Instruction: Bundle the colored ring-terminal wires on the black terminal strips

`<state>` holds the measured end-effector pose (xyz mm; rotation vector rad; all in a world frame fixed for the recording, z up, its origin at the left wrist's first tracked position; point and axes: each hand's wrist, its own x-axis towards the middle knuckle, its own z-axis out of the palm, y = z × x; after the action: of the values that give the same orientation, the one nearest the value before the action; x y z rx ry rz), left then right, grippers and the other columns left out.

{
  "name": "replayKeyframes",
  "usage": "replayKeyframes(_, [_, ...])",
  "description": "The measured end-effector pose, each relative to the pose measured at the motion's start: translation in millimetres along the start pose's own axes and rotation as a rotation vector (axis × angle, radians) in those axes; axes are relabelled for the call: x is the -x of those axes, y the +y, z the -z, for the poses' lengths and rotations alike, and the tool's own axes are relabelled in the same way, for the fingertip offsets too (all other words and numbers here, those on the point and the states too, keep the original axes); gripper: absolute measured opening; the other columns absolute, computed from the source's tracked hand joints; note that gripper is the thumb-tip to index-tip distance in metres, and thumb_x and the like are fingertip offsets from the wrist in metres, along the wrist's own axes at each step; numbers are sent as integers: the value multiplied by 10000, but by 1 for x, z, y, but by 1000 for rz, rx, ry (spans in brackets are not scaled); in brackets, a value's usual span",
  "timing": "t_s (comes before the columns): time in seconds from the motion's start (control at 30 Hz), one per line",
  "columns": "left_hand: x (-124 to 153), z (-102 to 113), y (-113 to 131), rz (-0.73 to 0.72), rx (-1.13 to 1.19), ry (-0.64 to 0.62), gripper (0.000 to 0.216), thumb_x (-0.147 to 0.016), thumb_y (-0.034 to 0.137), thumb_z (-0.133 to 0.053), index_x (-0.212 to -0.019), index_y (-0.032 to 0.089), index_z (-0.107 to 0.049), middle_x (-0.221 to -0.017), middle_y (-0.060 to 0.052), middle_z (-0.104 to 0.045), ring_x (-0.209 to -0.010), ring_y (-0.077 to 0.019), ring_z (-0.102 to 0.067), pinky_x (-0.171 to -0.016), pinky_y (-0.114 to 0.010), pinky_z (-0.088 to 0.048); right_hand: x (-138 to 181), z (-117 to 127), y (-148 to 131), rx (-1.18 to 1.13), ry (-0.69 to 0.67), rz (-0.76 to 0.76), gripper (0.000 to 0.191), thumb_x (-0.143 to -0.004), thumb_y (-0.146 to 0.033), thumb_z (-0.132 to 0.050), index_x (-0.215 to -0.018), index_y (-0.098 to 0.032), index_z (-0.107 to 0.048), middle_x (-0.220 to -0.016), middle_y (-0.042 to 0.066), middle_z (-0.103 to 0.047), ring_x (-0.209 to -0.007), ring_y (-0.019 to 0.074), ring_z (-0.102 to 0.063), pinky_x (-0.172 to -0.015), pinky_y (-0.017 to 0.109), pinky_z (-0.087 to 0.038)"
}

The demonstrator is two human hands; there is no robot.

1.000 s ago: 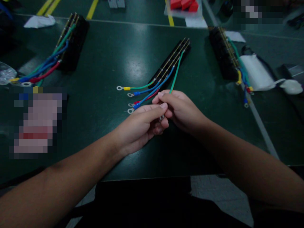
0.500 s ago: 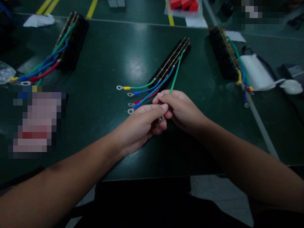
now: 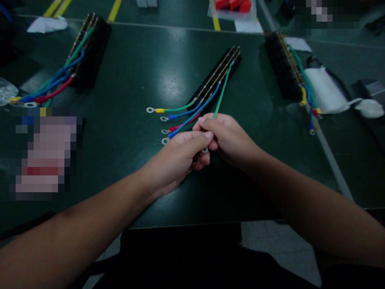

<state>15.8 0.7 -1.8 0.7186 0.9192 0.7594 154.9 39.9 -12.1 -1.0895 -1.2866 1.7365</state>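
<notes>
A black terminal strip [image 3: 217,76] lies slantwise at the middle of the dark green table [image 3: 141,72]. Several coloured wires with ring lugs [image 3: 168,122] fan out from it to the left. One green wire [image 3: 223,90] runs from the strip down into my right hand [image 3: 230,138], whose fingers are closed on it. My left hand [image 3: 177,160] meets the right hand, with thumb and fingers pinched at the wire's end. A small metal ring lug [image 3: 205,150] shows between the two hands.
A second terminal strip with wires [image 3: 81,52] lies at the far left and a third strip [image 3: 285,66] at the far right. Beside the third strip lies a white cloth bag [image 3: 326,92]. Red parts [image 3: 233,5] sit beyond the table. The near table edge runs just below my forearms.
Both hands stay together on the green wire and shift only very slightly. The view has tipped a little.
</notes>
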Motion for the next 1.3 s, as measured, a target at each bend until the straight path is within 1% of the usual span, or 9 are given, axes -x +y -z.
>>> replayKeyframes(0.13, [0,-1,0,7,-3,14,265,-965,295,-586,-746,155,-638,-617,14,-524,-499,-54,-433,-469,-153,-320,0,0,-1,23,7,1,252,-964,-308,-611,-754,-170,-610,-479,-48,-481,-417,96,-483,-430,196,-392])
replayKeyframes(0.27, [1,-2,1,3,-18,15,274,-975,299,-568,-750,154,-632,-574,30,-477,-484,-54,-408,-472,-157,-308,0,-1,-2,31,20,4,261,-979,-288,-575,-753,-165,-617,-473,-46,-474,-429,94,-478,-436,189,-389])
replayKeyframes(0.4, [2,-3,2,11,-12,16,271,-964,312,-583,-747,155,-628,-539,39,-448,-476,-60,-390,-479,-161,-309,0,-1,-1,35,21,11,277,-983,-318,-591,-748,-172,-616,-473,-44,-472,-432,99,-474,-439,197,-392])
replayKeyframes(0.5, [2,-3,2,16,-11,17,263,-956,309,-592,-744,156,-624,-535,42,-442,-473,-60,-378,-478,-164,-302,0,0,-1,33,22,9,280,-984,-341,-606,-758,-176,-615,-471,-44,-470,-432,104,-475,-435,203,-390])
replayKeyframes(0.67, [2,-3,2,-1,-21,5,275,-982,292,-544,-755,153,-618,-533,44,-432,-471,-61,-368,-477,-176,-287,1,-1,-1,36,29,9,283,-1000,-306,-574,-756,-167,-613,-465,-48,-462,-427,95,-454,-438,195,-378])
replayKeyframes(0.87, [2,-3,1,-13,-33,-1,272,-990,271,-523,-758,154,-604,-529,51,-417,-475,-61,-352,-482,-182,-282,-1,-1,0,30,26,26,299,-1001,-317,-580,-750,-159,-611,-469,-54,-458,-431,83,-437,-448,186,-364])
replayKeyframes(1.3, [2,-4,1,-25,-29,6,261,-976,275,-544,-758,152,-618,-542,45,-427,-484,-63,-356,-482,-175,-289,1,-2,-1,71,32,19,300,-1013,-297,-559,-751,-159,-608,-475,-53,-456,-435,83,-445,-457,193,-364])
